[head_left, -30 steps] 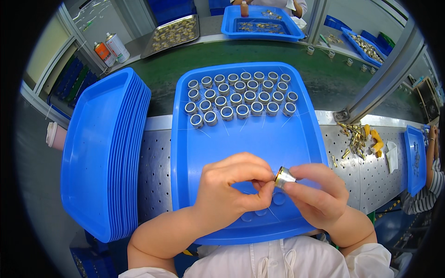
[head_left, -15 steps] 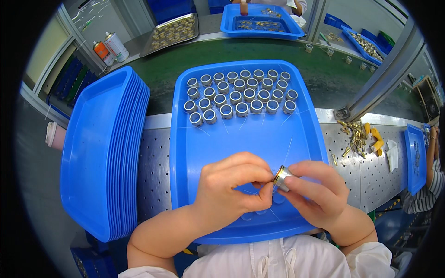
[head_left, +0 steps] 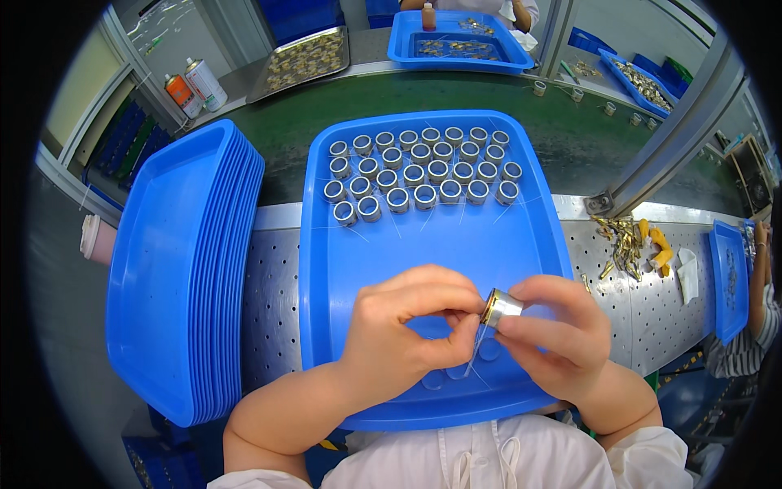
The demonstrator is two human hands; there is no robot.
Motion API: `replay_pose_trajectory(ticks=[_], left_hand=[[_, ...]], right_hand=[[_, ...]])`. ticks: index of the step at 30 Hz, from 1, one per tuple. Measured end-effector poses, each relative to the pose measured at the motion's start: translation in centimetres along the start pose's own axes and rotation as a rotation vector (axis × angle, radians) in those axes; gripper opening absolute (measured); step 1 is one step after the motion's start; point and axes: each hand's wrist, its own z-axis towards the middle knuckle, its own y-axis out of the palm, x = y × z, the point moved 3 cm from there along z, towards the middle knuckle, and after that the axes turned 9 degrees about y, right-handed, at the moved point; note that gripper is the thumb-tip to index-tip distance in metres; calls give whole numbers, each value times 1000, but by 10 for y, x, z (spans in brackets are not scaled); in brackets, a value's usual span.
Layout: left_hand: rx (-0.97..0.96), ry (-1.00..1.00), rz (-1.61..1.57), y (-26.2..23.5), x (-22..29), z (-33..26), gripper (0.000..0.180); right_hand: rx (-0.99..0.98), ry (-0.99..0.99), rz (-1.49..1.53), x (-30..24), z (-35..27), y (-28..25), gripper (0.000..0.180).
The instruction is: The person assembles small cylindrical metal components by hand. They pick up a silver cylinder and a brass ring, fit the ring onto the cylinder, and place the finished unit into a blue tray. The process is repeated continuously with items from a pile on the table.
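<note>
Held cylinder: short, hollow and silvery, with a smooth outer wall that shines pale on the side toward the right.
Gold rim: a yellowish band rings its left end, with dark marks along it; the inside is too small to make out.
Tilt: it lies on its side in the air, the banded end turned left.
Where: between the two hands, above the lower right part of the large blue tray.
Right hand: narrow, holding the cylinder by its plain end between thumb and fingers.
Left hand: narrow, thumb and forefinger tips drawn near each other at the gold rim; whether they pinch anything, I cannot tell.
Clear strand: thin and glossy, slanting down from near the left fingertips and the rim.
Clear discs: round, see-through, on the tray below the hands.
Standing cylinders: silvery, open-topped, upright in uneven rows at the tray's far end, fine pale threads among them.
Stacked trays: blue, nested, left of the large tray.
</note>
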Motion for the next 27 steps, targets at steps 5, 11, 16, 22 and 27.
replay_pose_trajectory(ticks=[5,11,16,22,27], left_hand=[[-31,-22,-17,-2,0,0,19],[-40,87,101,-2,1,0,18],[-31,124,208,0,6,-1,19],[-33,165,261,1,9,-1,20],[-19,-11,-6,-2,0,-1,18]], right_hand=[[-2,-88,-44,-1,0,0,36],[52,81,33,2,-1,4,41],[36,110,33,2,-2,4,40],[60,92,47,-1,-3,3,38],[34,-17,-39,1,-2,-1,35]])
